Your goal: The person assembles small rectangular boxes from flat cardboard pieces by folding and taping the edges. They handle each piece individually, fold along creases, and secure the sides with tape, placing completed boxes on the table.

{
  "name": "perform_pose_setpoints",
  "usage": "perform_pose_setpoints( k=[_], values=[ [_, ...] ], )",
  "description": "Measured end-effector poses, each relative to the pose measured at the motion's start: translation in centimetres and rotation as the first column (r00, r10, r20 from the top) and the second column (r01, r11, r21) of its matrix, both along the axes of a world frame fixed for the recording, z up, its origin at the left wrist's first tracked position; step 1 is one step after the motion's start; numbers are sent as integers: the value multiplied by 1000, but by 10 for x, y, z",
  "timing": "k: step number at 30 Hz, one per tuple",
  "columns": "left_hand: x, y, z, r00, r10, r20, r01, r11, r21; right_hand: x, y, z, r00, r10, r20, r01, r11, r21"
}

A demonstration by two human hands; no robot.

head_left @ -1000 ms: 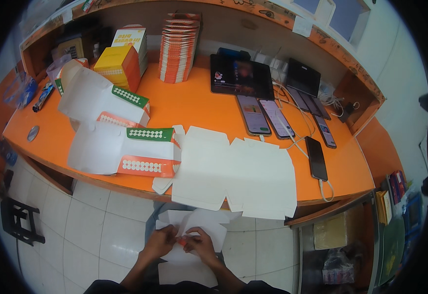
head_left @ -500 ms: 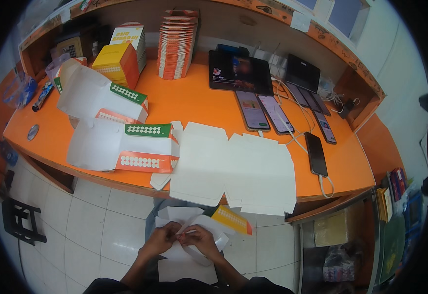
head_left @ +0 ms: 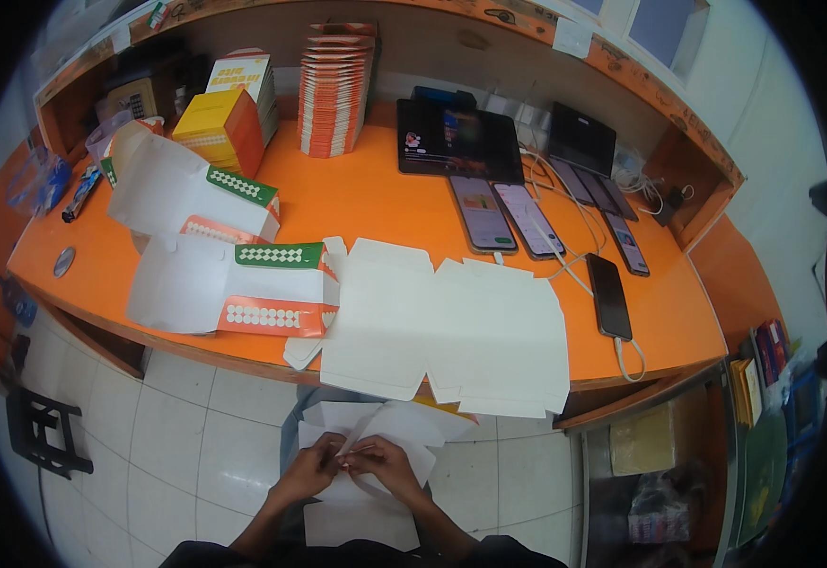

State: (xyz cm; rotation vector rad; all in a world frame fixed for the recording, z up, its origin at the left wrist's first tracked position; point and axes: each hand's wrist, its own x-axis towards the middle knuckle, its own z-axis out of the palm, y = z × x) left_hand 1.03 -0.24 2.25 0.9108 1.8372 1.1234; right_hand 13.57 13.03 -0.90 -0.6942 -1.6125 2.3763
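On my lap lies a part-unfolded cardboard box (head_left: 357,526), its white inner side up. Above it my left hand (head_left: 320,464) and my right hand (head_left: 381,462) meet, both closed with fingertips pinched together. A narrow pale strip (head_left: 373,489) runs between the fingers and curls out below the right hand; its held part is mostly hidden. The box's yellow printed panel shows only as a sliver by the desk edge. Just ahead on the orange desk (head_left: 357,204) rest flat white box blanks (head_left: 451,331), overhanging the front edge.
Two open-lidded boxes, one nearer (head_left: 281,284) and one behind (head_left: 201,194), stand left of the blanks. Behind them are a yellow box (head_left: 210,118) and a tall stack of folded cartons (head_left: 331,99). A tablet (head_left: 456,142), several phones and cables occupy the right. A black stool (head_left: 49,431) stands lower left.
The yellow panel of the box on my lap has swung down and away, and white card now shows in its place. My hands stay together, almost where they were.
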Motion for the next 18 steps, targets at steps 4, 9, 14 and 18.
perform_pose_setpoints(
  k=[4, 9, 14, 18],
  values=[
    [1, 1, -6, 996, 54, 72, -55, 998, 10, -2, 2, 9, 992, 17, 123, -28, 995, 91],
    [8, 10, -13, 952, 241, 190, -284, 928, 241, -7, 2, 20, 984, 54, 169, -51, 998, -22],
    [4, 12, 3, 954, 299, 16, -294, 925, 240, -18, -12, 7, 997, -38, 60, 50, 978, -203],
    [2, 13, 17, 951, 309, 24, -308, 933, 184, -16, -14, -3, 996, -2, -89, -6, 996, -87]
  ],
)
